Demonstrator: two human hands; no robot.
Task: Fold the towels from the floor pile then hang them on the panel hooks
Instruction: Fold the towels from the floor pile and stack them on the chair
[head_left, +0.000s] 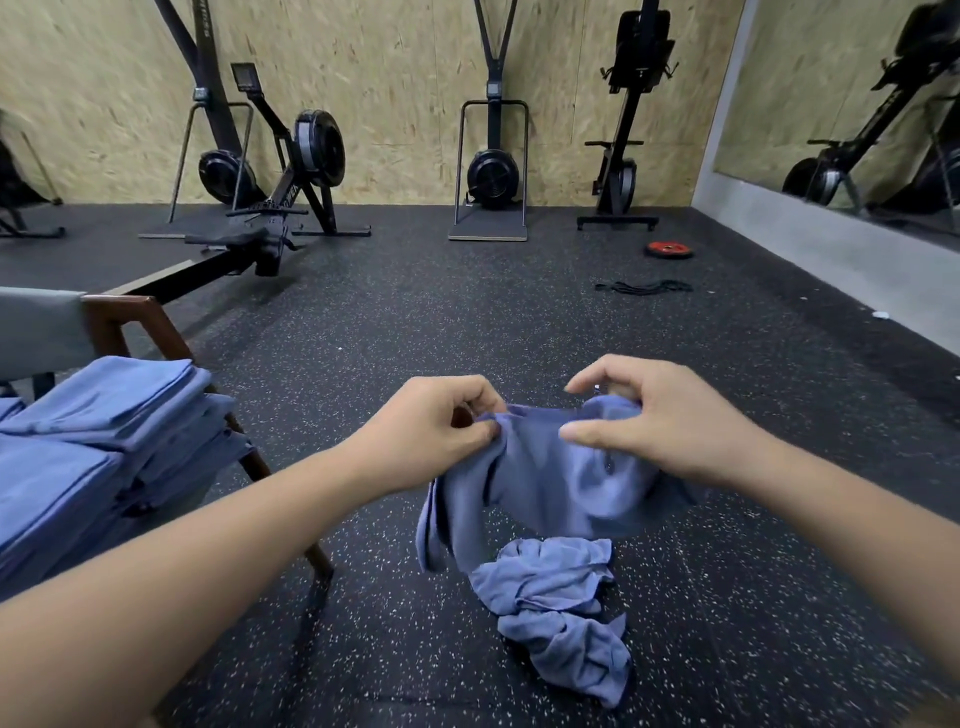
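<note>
Pinching blue towel (561, 478) top edge in left grip (441, 426), bunching it in right grip (660, 415), above floor pile (561, 608); folded stack (104, 415) left on chair (130, 322); open floor (467, 312) ahead; rower (311, 150) lettering blurred.

A rowing machine (318, 148) stands by the chipboard wall (389, 78), a red weight plate (669, 249) lying near black bands (644, 287).

The towel (550, 478) was soft, dull blue cloth. The floor (467, 312) looked like black speckled rubber, a bit rough. The wall (389, 78) was rough chipped wood.
</note>
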